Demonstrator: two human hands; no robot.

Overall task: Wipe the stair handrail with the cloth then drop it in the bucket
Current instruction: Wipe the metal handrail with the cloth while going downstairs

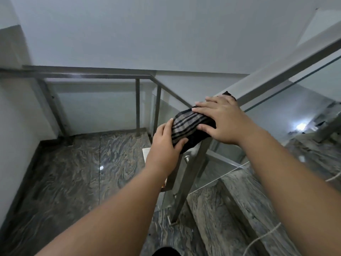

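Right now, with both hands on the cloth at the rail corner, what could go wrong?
1. The dark striped cloth lies draped over the corner of the grey metal handrail; the left hand grips only its lower end and the right hand presses flat, so it may slip off toward the marble landing.
2. No bucket is in view, so the drop needs a search first.
3. A white cord crosses the steps, a possible trip hazard.

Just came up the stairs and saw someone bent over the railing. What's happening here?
A person is wiping the metal stair handrail with a dark striped cloth draped over the rail's corner above a post. The right hand presses flat on top of the cloth, while the left hand grips its lower end. Glass panels sit below the rail. No bucket is in view, so the cloth hasn't been dropped yet.
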